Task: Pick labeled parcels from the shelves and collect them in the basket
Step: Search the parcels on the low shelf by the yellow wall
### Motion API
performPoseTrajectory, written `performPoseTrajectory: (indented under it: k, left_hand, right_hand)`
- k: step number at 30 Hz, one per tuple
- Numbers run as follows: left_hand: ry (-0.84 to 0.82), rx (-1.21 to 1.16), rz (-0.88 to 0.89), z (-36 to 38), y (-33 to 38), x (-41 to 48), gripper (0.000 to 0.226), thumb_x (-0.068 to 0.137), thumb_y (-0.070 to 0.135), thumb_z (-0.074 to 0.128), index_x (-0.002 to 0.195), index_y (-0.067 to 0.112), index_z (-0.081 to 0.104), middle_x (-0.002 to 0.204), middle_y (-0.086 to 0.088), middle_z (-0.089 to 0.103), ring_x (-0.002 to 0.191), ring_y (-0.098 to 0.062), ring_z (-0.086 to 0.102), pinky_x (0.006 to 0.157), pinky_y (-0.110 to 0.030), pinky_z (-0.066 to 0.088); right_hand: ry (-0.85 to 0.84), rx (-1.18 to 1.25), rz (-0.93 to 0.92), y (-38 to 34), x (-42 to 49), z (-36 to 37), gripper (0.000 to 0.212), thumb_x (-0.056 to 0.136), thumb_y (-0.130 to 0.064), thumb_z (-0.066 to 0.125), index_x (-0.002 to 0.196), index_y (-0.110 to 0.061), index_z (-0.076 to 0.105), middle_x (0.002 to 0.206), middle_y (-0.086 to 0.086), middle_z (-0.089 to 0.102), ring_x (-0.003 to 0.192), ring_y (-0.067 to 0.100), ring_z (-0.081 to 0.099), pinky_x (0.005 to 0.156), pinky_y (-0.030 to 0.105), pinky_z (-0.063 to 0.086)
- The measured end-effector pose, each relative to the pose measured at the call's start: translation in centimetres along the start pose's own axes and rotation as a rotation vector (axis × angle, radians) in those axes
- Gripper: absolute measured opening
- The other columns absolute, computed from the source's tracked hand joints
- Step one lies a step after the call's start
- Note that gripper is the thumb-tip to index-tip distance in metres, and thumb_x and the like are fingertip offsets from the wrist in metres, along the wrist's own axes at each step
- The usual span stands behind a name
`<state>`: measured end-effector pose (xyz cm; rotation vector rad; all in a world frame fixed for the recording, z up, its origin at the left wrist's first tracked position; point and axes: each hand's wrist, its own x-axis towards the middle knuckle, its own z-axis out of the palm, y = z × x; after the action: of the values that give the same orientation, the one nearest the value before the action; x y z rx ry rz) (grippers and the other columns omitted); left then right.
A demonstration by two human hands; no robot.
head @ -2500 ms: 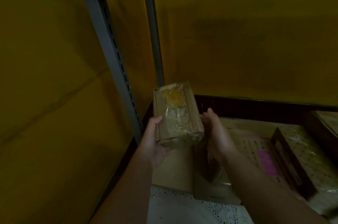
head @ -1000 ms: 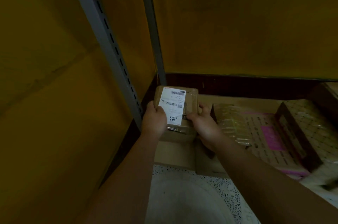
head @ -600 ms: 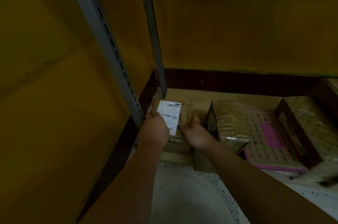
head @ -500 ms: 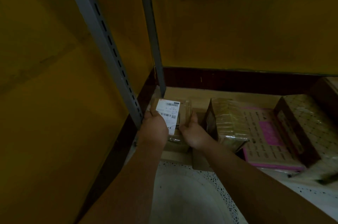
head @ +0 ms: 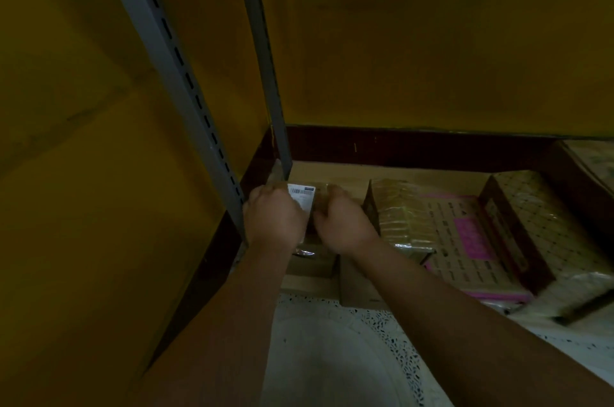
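Glossy tape wraps the cardboard parcel [head: 315, 207]; matt metal upright [head: 172, 74].

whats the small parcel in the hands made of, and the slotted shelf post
Small parcel: looks like brown cardboard under glossy clear tape, going by the shine, with a white paper label. Slotted post: probably painted metal, matte grey, with punched slots.

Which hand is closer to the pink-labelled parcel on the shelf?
Right. The right hand, gripping the small parcel, is left of the pink-labelled parcel; the left hand is farther left.
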<state>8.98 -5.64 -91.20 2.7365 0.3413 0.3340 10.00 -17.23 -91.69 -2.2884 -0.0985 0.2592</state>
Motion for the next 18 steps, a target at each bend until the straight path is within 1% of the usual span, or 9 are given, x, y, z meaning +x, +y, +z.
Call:
performPoseTrajectory:
  k: [2,4,6,8,10,11,13,15,18]
  left_hand:
    - [0.033,-0.08,0.032,-0.3,0.9,0.5,0.027,0.097,0.018,0.047,0.112,0.004,0.065,0.12,-0.016,0.064,0.112,-0.033,0.057,0.091,-0.047,0.05]
    - [0.009,-0.202,0.038,-0.2,2.5,0.5,0.03,0.1,0.018,0.046,0.118,0.006,0.066,0.125,-0.015,0.064,0.116,-0.033,0.058,0.093,-0.043,0.051]
    - [-0.066,-0.31,0.038,0.1,4.6,0.0,0.028,0.101,0.018,0.046,0.118,0.009,0.067,0.112,-0.013,0.069,0.098,-0.03,0.063,0.079,-0.034,0.052]
    - [-0.195,-0.393,0.028,1.1,6.7,-0.8,0.025,0.101,0.019,0.045,0.111,0.012,0.067,0.093,-0.011,0.068,0.081,-0.027,0.06,0.065,-0.031,0.043]
    - [-0.316,-0.441,-0.008,2.2,8.7,-1.6,0.021,0.1,0.023,0.045,0.102,0.013,0.064,0.082,-0.003,0.061,0.079,-0.024,0.057,0.064,-0.031,0.039]
    - [-0.371,-0.454,-0.032,2.6,9.7,-2.0,0.02,0.1,0.026,0.046,0.103,0.014,0.061,0.082,0.0,0.058,0.08,-0.022,0.056,0.066,-0.031,0.039]
    - [-0.454,-0.475,-0.068,3.0,11.3,-2.5,0.033,0.099,0.03,0.046,0.125,0.011,0.052,0.091,-0.001,0.06,0.085,-0.022,0.058,0.071,-0.032,0.044]
    - [-0.497,-0.48,-0.097,3.1,12.5,-2.7,0.053,0.1,0.034,0.045,0.144,0.007,0.033,0.095,-0.003,0.06,0.085,-0.023,0.059,0.071,-0.033,0.046]
    - [-0.53,-0.483,-0.155,3.0,13.2,-2.7,0.061,0.1,0.04,0.047,0.148,0.01,0.026,0.109,-0.005,0.058,0.103,-0.027,0.058,0.08,-0.034,0.045]
  right_hand:
    - [0.105,-0.053,-0.057,-0.8,-0.3,-2.4,0.049,0.098,-0.016,0.054,0.144,-0.008,0.041,0.145,0.014,0.046,0.128,0.03,0.052,0.099,0.028,0.042]
    - [0.213,-0.082,-0.059,-0.4,-1.0,-5.2,0.046,0.098,-0.016,0.054,0.143,-0.011,0.045,0.143,0.013,0.046,0.121,0.029,0.056,0.092,0.023,0.04]
    - [0.29,-0.099,0.015,1.4,-2.0,-7.8,0.043,0.097,-0.017,0.055,0.14,-0.013,0.049,0.141,0.011,0.047,0.12,0.027,0.056,0.093,0.022,0.039]
    - [0.31,-0.12,0.13,3.9,-3.2,-9.7,0.045,0.096,-0.02,0.057,0.139,-0.01,0.05,0.139,0.014,0.049,0.122,0.03,0.054,0.103,0.034,0.045]
    - [0.301,-0.129,0.248,6.3,-4.6,-11.0,0.047,0.095,-0.026,0.058,0.137,-0.006,0.05,0.136,0.018,0.051,0.12,0.035,0.056,0.102,0.045,0.048]
    - [0.284,-0.121,0.29,7.3,-5.2,-11.4,0.048,0.096,-0.029,0.057,0.137,-0.004,0.05,0.134,0.019,0.053,0.119,0.035,0.056,0.1,0.046,0.049]
    - [0.221,-0.099,0.341,8.6,-6.1,-11.8,0.047,0.098,-0.033,0.055,0.134,-0.002,0.052,0.126,0.017,0.059,0.112,0.029,0.059,0.095,0.04,0.051]
    - [0.112,-0.077,0.374,9.0,-6.4,-12.0,0.04,0.101,-0.034,0.052,0.125,-0.002,0.058,0.115,0.014,0.064,0.102,0.026,0.061,0.087,0.035,0.051]
    - [0.05,0.035,0.359,9.1,-5.7,-11.3,0.036,0.102,-0.033,0.049,0.104,-0.002,0.068,0.1,0.014,0.069,0.092,0.025,0.063,0.087,0.037,0.05]
